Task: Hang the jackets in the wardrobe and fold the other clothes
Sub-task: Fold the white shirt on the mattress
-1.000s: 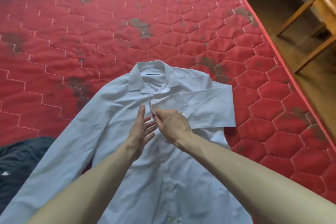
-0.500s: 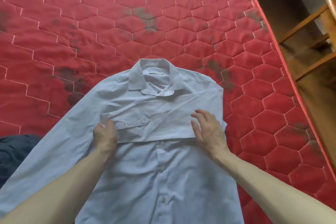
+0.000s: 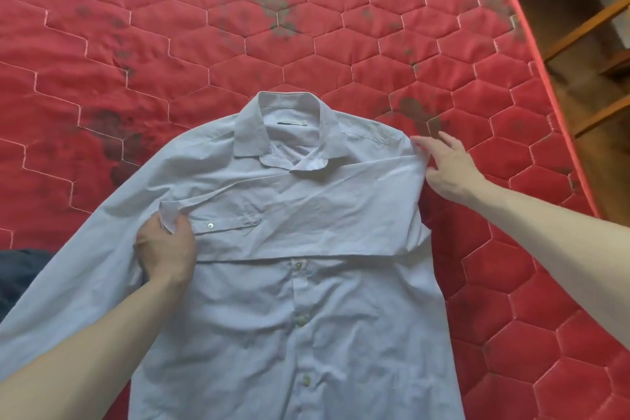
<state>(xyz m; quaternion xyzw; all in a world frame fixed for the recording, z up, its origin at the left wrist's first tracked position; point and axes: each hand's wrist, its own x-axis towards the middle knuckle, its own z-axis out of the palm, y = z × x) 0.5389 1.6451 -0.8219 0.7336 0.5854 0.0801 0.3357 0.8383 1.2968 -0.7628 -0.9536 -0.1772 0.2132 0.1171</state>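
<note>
Pale blue shirt (image 3: 306, 300) spread face up on the red mattress (image 3: 204, 44), collar (image 3: 283, 133) at the far end, buttons down the front. One sleeve (image 3: 324, 215) folded straight across the chest. Left hand (image 3: 167, 249) clenched on that sleeve's cuff (image 3: 170, 213), fingers curled round the bunched cloth, a cuff button just to the right of the grip. Right hand (image 3: 446, 167) relaxed, fingers spread, fingertips touching the fold at the shirt's shoulder edge; nothing grasped there. Other sleeve (image 3: 85, 266) stretched out left of and below the clenched hand, toward the near left corner. Dark blue garment (image 3: 17, 273) lying left of that sleeve. Wooden furniture (image 3: 600, 44) beyond the mattress edge, far right of the relaxed hand.
</note>
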